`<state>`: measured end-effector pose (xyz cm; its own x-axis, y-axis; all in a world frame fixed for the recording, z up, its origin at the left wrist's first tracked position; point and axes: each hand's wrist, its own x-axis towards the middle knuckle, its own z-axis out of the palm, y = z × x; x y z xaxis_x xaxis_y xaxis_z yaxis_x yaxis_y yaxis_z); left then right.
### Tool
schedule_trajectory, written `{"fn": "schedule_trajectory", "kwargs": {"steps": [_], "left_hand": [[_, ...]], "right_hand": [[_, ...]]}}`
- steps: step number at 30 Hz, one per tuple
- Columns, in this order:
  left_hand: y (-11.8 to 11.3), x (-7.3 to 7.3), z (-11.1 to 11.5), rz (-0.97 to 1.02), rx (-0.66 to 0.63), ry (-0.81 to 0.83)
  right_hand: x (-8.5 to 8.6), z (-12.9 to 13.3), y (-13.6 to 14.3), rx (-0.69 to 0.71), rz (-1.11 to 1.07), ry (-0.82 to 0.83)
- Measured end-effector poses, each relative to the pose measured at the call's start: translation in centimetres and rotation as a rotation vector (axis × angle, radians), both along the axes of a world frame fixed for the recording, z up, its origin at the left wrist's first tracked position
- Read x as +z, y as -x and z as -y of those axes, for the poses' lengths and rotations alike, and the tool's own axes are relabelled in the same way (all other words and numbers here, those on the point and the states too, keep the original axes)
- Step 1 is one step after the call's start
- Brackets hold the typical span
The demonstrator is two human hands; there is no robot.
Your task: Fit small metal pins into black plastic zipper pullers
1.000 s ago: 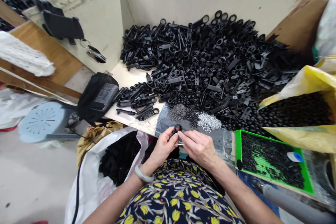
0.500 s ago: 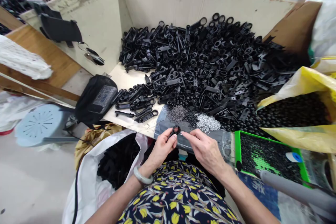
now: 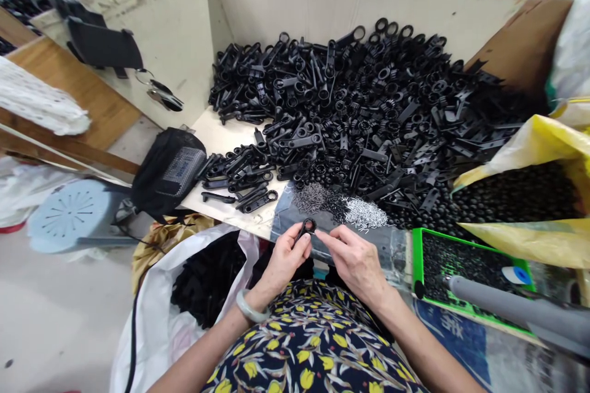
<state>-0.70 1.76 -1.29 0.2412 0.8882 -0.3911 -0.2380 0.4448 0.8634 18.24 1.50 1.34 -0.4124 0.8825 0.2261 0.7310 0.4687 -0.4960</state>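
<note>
My left hand (image 3: 283, 261) is closed around a black plastic ring-ended part (image 3: 310, 222), its ring pointing up past the fingertips. Thumb and forefinger of my right hand (image 3: 357, 258) are pinched at the ring's right side, with a thin, light-coloured pin (image 3: 314, 233) just showing at their tips. Just beyond both hands, a pile of small silvery pins (image 3: 366, 214) lies on a dark mat (image 3: 288, 215). To its left is a heap of tiny grey pieces (image 3: 310, 198), too small to make out. Similar ring-ended parts (image 3: 258, 201) lie at the left.
A large heap of black plastic parts (image 3: 332, 92) fills the walled bench. Rightward are a yellow bag (image 3: 520, 233) of black pieces, a green tray (image 3: 418, 258) and a grey tool (image 3: 493, 298). An open white sack (image 3: 152, 295) and a black pouch (image 3: 168, 166) are leftward.
My right fingertips have come slightly closer to the ring, and the thin pin now shows between them. My left hand keeps its grip. The grey tool has shifted upward over the tray.
</note>
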Motion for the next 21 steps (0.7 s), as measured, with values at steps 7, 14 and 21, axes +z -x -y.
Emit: {"fn": "schedule_trajectory", "kwargs": {"steps": [7, 14, 21], "left_hand": [[-0.4, -0.1, 0.3, 0.028, 0.055, 0.013], [-0.6, -0.4, 0.8, -0.063, 0.076, -0.062], [-0.4, 0.0, 1.1, -0.305, 0.056, -0.149]], "right_hand": [[0.2, 0.0, 0.1, 0.009, 0.071, -0.054], [0.9, 0.4, 0.7, 0.039, 0.219, -0.120], [1.2, 0.9, 1.6, 0.008, 0.230, -0.078]]}}
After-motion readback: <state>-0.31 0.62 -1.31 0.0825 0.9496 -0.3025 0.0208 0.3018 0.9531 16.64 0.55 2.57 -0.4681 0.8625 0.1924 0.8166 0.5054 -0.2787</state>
